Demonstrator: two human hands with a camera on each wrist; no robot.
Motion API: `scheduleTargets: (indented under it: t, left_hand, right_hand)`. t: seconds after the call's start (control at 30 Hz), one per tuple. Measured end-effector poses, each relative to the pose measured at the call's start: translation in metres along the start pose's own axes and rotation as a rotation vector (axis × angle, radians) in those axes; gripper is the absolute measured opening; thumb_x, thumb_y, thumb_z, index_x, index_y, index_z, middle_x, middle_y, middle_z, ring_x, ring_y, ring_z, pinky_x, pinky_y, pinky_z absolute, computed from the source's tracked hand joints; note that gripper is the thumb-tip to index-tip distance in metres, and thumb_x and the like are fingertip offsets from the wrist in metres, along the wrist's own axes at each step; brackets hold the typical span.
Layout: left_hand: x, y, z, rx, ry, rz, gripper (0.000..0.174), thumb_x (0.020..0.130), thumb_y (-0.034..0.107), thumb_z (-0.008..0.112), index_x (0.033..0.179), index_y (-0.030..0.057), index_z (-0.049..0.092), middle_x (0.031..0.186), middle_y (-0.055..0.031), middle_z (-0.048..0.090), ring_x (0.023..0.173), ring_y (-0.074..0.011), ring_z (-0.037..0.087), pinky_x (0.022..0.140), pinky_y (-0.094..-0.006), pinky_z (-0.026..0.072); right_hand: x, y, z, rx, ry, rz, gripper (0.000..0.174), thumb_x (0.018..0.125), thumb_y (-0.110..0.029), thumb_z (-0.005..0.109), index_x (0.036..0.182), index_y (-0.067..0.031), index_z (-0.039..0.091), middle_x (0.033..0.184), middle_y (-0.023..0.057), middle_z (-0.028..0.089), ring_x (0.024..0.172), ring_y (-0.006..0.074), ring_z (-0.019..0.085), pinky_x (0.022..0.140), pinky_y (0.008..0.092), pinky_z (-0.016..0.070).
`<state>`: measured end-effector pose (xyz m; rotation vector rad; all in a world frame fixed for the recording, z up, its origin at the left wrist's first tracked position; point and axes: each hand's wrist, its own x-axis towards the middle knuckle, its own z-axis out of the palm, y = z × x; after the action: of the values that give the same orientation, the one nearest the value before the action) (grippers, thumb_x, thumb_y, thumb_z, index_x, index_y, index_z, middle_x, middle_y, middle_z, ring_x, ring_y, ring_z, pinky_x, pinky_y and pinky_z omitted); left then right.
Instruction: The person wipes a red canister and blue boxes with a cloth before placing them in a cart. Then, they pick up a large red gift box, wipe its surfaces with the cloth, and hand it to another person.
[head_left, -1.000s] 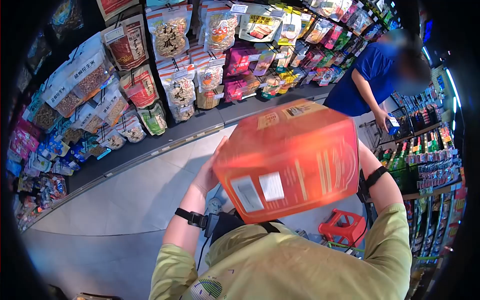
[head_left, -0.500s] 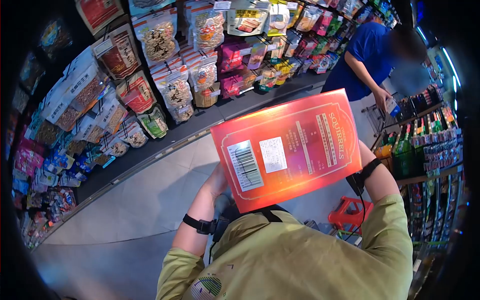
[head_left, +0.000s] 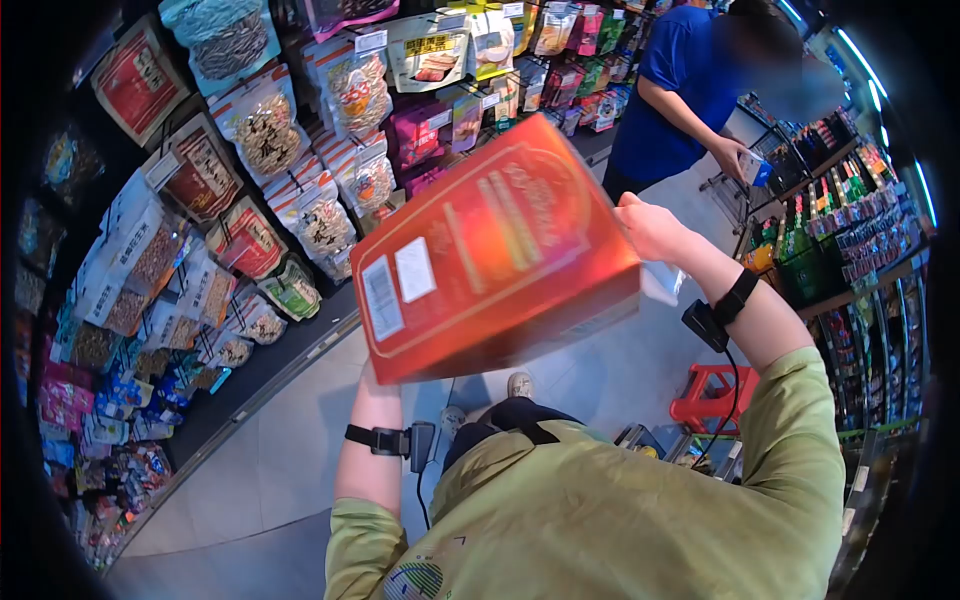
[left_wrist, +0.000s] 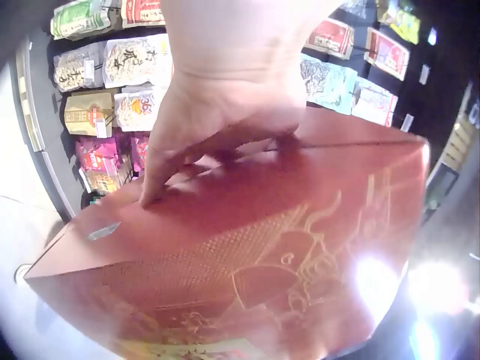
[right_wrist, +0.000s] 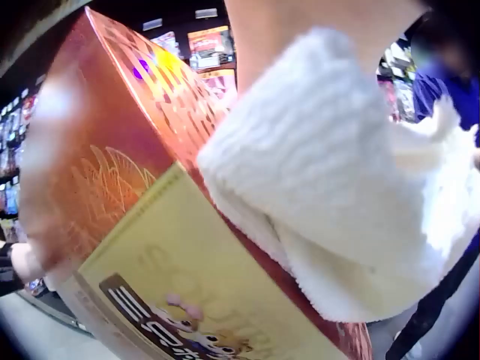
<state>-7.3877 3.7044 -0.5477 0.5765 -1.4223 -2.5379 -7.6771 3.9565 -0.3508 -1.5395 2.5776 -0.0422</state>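
A red gift box [head_left: 490, 240], with white labels and gold print on the face turned up, is held tilted before the person's chest. My left hand [left_wrist: 225, 127] grips the box from its left end; in the head view the box hides that hand. The left wrist view has its fingers bent against the red side, partly in shadow. At the box's right edge, my right hand [head_left: 655, 232] has curled fingers and holds a white cloth [right_wrist: 322, 180]. In the right wrist view the cloth covers most of the hand and lies along the box's side, beside a cream panel [right_wrist: 187, 277] with a cartoon print.
Racks of hanging snack bags [head_left: 265, 135] curve along the left and front. Ahead on the right, a person in blue [head_left: 665, 90] holds a small blue-and-white box [head_left: 755, 168]. A red stool [head_left: 712, 395] stands on the floor at right, near shelves of goods [head_left: 880, 210].
The box has turned and tilted, shifting left in the head view. My right hand, hidden behind it before, now shows at its right edge with the white cloth.
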Motion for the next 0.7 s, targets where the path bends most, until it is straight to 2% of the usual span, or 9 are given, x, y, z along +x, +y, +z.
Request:
scheduleTargets:
  t: [0.1, 0.23, 0.3, 0.43, 0.47, 0.5, 0.57, 0.63, 0.7]
  left_hand:
    - [-0.022, -0.022, -0.052, 0.054, -0.004, -0.009, 0.05, 0.096, 0.043, 0.043, 0.127, 0.006, 0.05, 0.124, -0.0094, 0.056, 0.109, -0.0228, 0.055, 0.092, -0.0375, 0.0464]
    - [0.017, -0.055, -0.032, 0.107, 0.005, -0.02, 0.05, 0.095, 0.044, 0.041, 0.128, 0.0068, 0.051, 0.126, -0.0093, 0.056, 0.115, -0.0247, 0.052, 0.096, -0.041, 0.044]
    - [-0.003, -0.033, 0.06, -0.88, 0.029, -0.087, 0.063, 0.092, 0.056, 0.036, 0.133, 0.0089, 0.045, 0.134, -0.0082, 0.05, 0.122, -0.0278, 0.045, 0.103, -0.0462, 0.0357]
    - [0.0, -0.016, 0.067, -0.828, -0.117, -0.181, 0.08, 0.086, 0.069, 0.035, 0.138, 0.0085, 0.038, 0.14, -0.01, 0.044, 0.125, -0.0288, 0.043, 0.105, -0.0479, 0.0324]
    - [-0.007, -0.016, 0.056, -0.813, -0.216, -0.242, 0.086, 0.083, 0.073, 0.033, 0.14, 0.0081, 0.035, 0.142, -0.0113, 0.041, 0.128, -0.0295, 0.041, 0.106, -0.0487, 0.0305]
    - [-0.015, -0.018, 0.049, -0.797, -0.315, -0.302, 0.092, 0.081, 0.077, 0.032, 0.142, 0.0078, 0.033, 0.145, -0.0126, 0.037, 0.13, -0.0302, 0.038, 0.107, -0.0496, 0.0287]
    - [-0.03, -0.027, 0.05, -0.793, -0.259, -0.281, 0.094, 0.08, 0.078, 0.033, 0.143, 0.0081, 0.03, 0.146, -0.0125, 0.036, 0.131, -0.0301, 0.036, 0.108, -0.048, 0.0272]
    - [-0.042, -0.036, 0.056, -0.779, -0.149, -0.235, 0.099, 0.077, 0.08, 0.035, 0.145, 0.0087, 0.025, 0.147, -0.0122, 0.032, 0.134, -0.03, 0.032, 0.11, -0.045, 0.0242]
    - [-0.046, -0.036, 0.062, -0.803, -0.122, -0.17, 0.095, 0.078, 0.068, 0.049, 0.146, 0.0074, 0.021, 0.147, -0.0109, 0.033, 0.135, -0.0292, 0.031, 0.111, -0.042, 0.0218]
  right_hand:
    - [0.002, -0.016, -0.025, 0.126, -0.033, 0.08, 0.03, 0.084, -0.018, 0.048, 0.101, 0.0007, 0.062, 0.088, 0.025, 0.065, 0.088, 0.0383, 0.063, 0.079, 0.044, 0.0485]
    - [0.0, -0.033, -0.064, 0.454, -0.09, 0.368, 0.031, 0.084, -0.021, 0.048, 0.087, 0.005, 0.065, 0.086, 0.0264, 0.064, 0.087, 0.0386, 0.063, 0.073, 0.0431, 0.0485]
    - [0.011, -0.033, -0.068, 0.374, -0.131, 0.372, 0.03, 0.084, -0.021, 0.049, 0.088, 0.005, 0.065, 0.086, 0.0258, 0.064, 0.086, 0.0375, 0.064, 0.073, 0.0431, 0.0488]
    - [0.023, -0.022, -0.076, 0.182, -0.35, 0.329, 0.031, 0.087, -0.023, 0.052, 0.096, 0.0043, 0.063, 0.078, 0.0173, 0.065, 0.074, 0.0248, 0.065, 0.067, 0.0366, 0.0493]
    - [0.028, 0.024, -0.053, -0.121, -0.394, -0.141, 0.031, 0.083, -0.022, 0.056, 0.102, 0.0015, 0.062, 0.082, 0.0171, 0.066, 0.076, 0.0299, 0.065, 0.068, 0.0378, 0.0509]
    - [0.015, 0.042, -0.05, -0.119, -0.397, -0.141, 0.031, 0.083, -0.022, 0.056, 0.102, 0.0015, 0.062, 0.082, 0.0171, 0.066, 0.076, 0.0299, 0.065, 0.068, 0.0378, 0.0509]
    - [-0.006, 0.057, -0.043, -0.099, 0.107, -0.487, 0.019, 0.075, -0.012, 0.061, 0.092, -0.007, 0.065, 0.082, 0.0136, 0.067, 0.081, 0.0304, 0.066, 0.068, 0.037, 0.052]
    - [-0.018, 0.026, -0.072, -0.02, -0.214, -0.123, 0.027, 0.079, -0.019, 0.057, 0.103, -0.0059, 0.062, 0.083, 0.0159, 0.066, 0.076, 0.03, 0.066, 0.068, 0.0377, 0.053]
    - [-0.02, 0.029, -0.068, 0.179, -0.301, -0.022, 0.023, 0.083, -0.02, 0.057, 0.099, -0.0056, 0.062, 0.078, 0.0157, 0.066, 0.071, 0.0296, 0.066, 0.065, 0.0402, 0.053]
